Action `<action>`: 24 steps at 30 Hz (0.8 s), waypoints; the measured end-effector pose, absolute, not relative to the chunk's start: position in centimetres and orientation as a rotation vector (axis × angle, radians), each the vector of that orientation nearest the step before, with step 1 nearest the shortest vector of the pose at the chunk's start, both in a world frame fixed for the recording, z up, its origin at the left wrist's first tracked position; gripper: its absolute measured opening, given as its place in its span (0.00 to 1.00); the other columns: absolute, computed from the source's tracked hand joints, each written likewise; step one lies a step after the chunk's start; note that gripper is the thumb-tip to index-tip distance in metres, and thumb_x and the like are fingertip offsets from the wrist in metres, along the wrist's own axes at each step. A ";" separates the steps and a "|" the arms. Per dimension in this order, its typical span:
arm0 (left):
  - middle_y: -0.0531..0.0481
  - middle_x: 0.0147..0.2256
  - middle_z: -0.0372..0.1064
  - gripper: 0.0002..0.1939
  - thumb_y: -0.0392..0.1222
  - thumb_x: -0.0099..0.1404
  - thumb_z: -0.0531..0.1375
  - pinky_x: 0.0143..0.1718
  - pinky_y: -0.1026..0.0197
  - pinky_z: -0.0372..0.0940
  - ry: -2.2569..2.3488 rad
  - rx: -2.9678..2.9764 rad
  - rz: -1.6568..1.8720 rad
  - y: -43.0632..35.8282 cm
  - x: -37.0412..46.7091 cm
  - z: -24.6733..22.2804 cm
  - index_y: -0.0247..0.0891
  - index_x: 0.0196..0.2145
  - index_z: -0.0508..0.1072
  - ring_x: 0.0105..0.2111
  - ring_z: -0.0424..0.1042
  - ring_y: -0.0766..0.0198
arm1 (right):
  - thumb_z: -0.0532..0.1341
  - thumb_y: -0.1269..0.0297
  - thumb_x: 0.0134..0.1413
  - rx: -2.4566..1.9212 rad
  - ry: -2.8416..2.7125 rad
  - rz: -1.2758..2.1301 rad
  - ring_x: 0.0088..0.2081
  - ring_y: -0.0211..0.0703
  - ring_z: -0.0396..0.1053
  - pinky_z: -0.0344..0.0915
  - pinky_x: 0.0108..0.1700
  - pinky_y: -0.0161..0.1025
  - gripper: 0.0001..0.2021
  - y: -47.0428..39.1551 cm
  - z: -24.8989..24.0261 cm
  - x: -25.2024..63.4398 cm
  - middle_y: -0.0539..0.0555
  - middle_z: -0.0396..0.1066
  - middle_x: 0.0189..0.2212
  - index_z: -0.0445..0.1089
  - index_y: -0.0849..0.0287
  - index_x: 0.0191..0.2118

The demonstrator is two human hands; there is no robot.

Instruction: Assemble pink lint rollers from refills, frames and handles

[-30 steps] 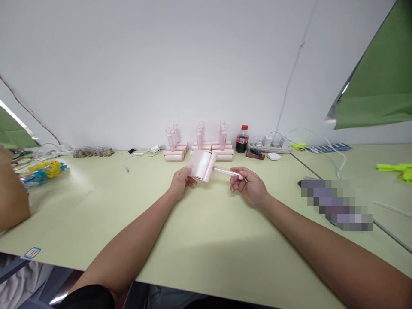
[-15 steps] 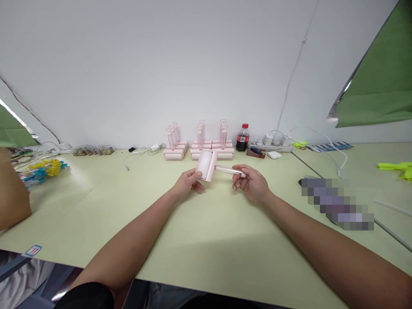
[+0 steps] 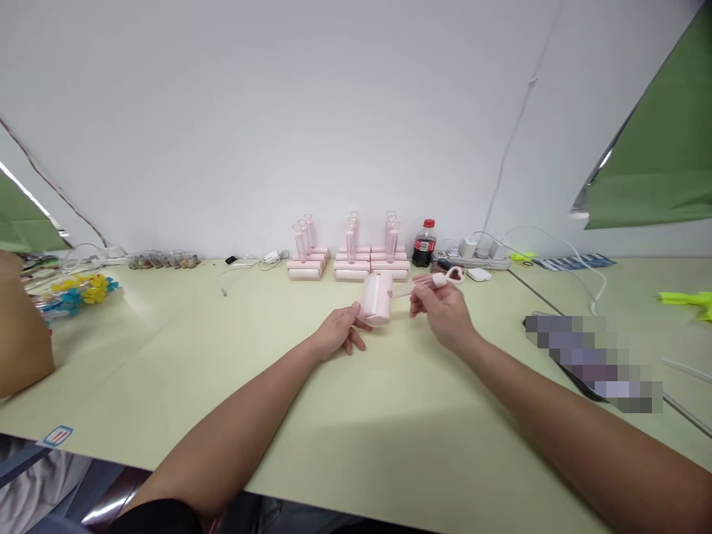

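Note:
A pale pink lint roller [image 3: 377,300] is held between both hands above the table, its drum end to the left and its handle to the right. My right hand [image 3: 448,315] grips the clear handle, with the heart-shaped loop sticking out past the thumb. At the drum's lower left edge, my left hand [image 3: 339,330] has its thumb against the side and a finger underneath, with the other fingers loosely bent. Behind stand several more pink lint rollers [image 3: 351,265] in rows, handles upright.
A cola bottle [image 3: 425,245] stands right of the rows, before a power strip [image 3: 483,263] with chargers and cables. A pixelated object [image 3: 592,363] lies at the right. Yellow and blue plastic pieces [image 3: 83,289] sit at the left beside a brown object [image 3: 22,326].
The lint roller has turned, so its drum now stands more upright and the handle's loop points up to the right. My right hand has shifted its grip along the handle. The view has moved slightly.

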State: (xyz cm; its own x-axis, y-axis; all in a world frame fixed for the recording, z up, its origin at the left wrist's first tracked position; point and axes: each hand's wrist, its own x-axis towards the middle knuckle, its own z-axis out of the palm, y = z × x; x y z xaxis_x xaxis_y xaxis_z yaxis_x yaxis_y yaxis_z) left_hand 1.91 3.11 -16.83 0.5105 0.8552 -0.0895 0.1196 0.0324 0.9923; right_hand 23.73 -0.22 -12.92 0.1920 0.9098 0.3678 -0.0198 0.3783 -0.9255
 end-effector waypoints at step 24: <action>0.49 0.35 0.70 0.21 0.55 0.64 0.57 0.31 0.64 0.64 1.038 1.636 0.647 1.9 2.6 -16.9 0.36 0.44 0.75 0.24 0.68 0.70 | 0.57 0.61 0.56 -1.744 -1.527 0.212 0.21 0.41 0.68 0.65 0.29 0.40 0.11 20.0 -4.5 28.9 0.58 0.72 0.31 0.68 0.62 0.41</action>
